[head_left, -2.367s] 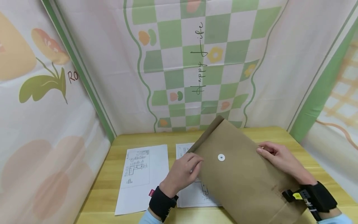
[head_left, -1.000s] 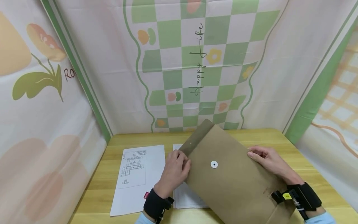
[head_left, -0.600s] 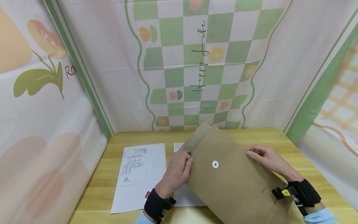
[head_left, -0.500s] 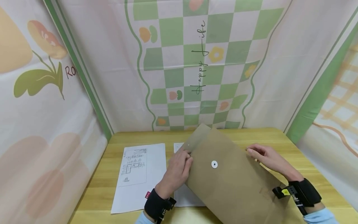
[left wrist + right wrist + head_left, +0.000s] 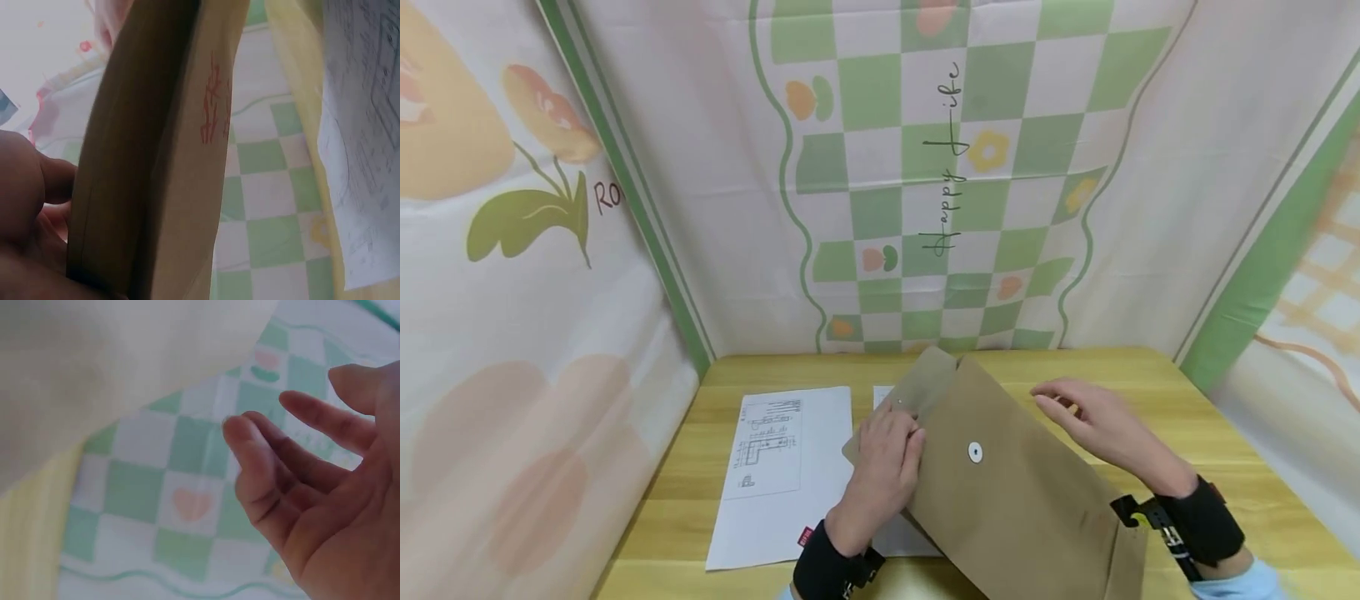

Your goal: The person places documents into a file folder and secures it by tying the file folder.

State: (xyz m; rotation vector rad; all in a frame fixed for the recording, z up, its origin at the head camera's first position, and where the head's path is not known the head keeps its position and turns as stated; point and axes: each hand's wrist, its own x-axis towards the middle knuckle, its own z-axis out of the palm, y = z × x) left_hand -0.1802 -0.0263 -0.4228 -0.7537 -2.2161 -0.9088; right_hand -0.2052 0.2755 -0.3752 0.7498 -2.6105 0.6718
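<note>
A brown kraft paper document envelope (image 5: 1015, 500) is held tilted over the table, its white button disc (image 5: 975, 452) facing up. My left hand (image 5: 883, 467) grips it by the mouth, beside the flap (image 5: 936, 377). In the left wrist view, fingers of the left hand (image 5: 31, 206) hold one side, the mouth gapes onto a dark inside, and red print (image 5: 211, 103) marks the outside. My right hand (image 5: 1101, 429) is apart from the envelope's right edge, fingers loosely bent. The right wrist view shows nothing in the right hand (image 5: 331, 500); the envelope's pale blurred side is near it.
A printed drawing sheet (image 5: 760, 517) lies on the left of the wooden table (image 5: 655, 533). Another sheet (image 5: 901, 537) lies partly under the envelope and left hand. A patterned curtain (image 5: 872, 150) hangs behind the table, with more fabric at both sides.
My right hand has let go of the envelope's right edge and moved slightly away. The flap has swung further outward to the left, and the envelope has tilted, still in my left hand.
</note>
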